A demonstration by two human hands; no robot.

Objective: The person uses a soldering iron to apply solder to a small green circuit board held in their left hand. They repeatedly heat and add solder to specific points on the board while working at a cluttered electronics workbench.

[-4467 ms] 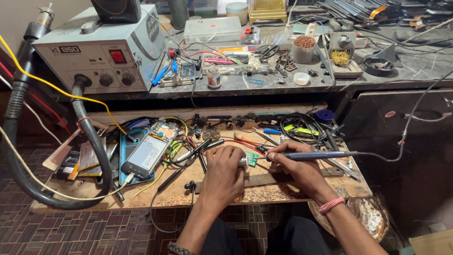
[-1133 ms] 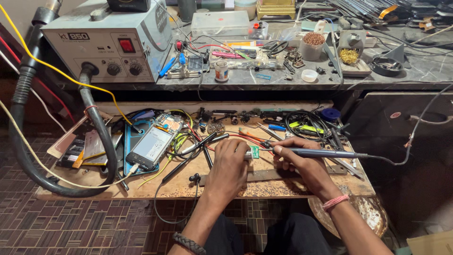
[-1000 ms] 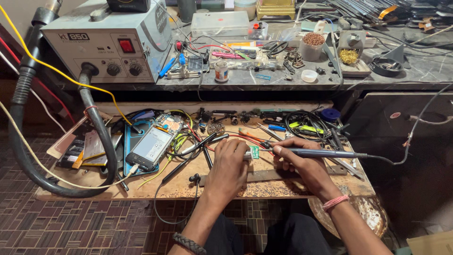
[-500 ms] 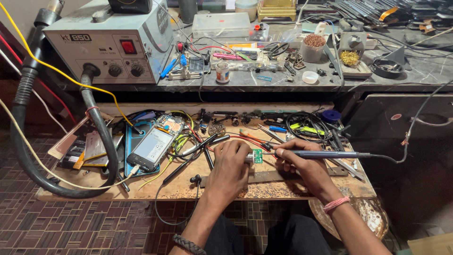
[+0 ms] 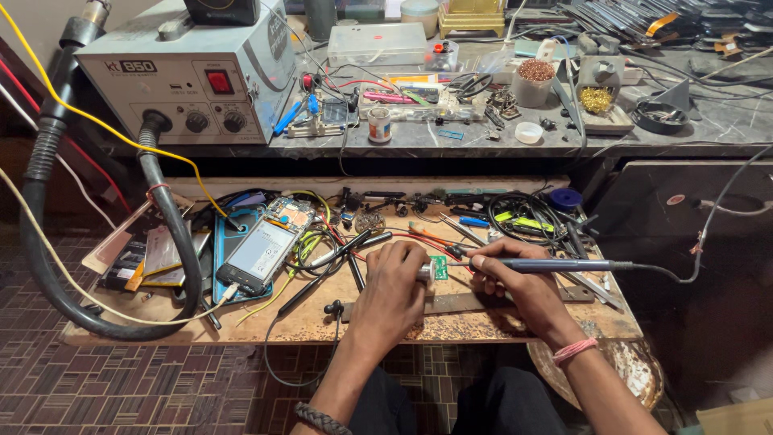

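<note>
While the left hand (image 5: 396, 283) curls tight around a small silver part (image 5: 424, 271), the right hand (image 5: 515, 283) grips a thin soldering iron (image 5: 538, 264) like a pencil. The part sits between the thumb and fingers of the left hand, and a little green circuit board (image 5: 439, 267) sticks out just beside it. It looks joined to the silver part, but the view is too small to be sure. The dark tip of the iron points left and comes right up to the green board. Both hands rest over the middle of a worn wooden board (image 5: 322, 318) that serves as a low table.

A grey cord (image 5: 708, 242) runs from the back of the iron off to the right. The right wrist wears a pink band (image 5: 573, 350), and the left wrist wears a dark braided band (image 5: 320, 419).

To the left of the hands lies a phone with its back off (image 5: 259, 254), next to loose black and yellow wires. A thick black hose (image 5: 169, 234) loops around that side and goes up to a grey box with knobs and a red switch (image 5: 193, 76). That box stands on a stone shelf (image 5: 725, 133) behind the wooden board. The shelf also holds a clear plastic case (image 5: 378, 44), a cup of brown bits (image 5: 533, 80) and a small tray with a gold wire ball (image 5: 597, 101). Near the far edge of the wooden board, to the right, lies a coil of black wire (image 5: 527, 219).
</note>
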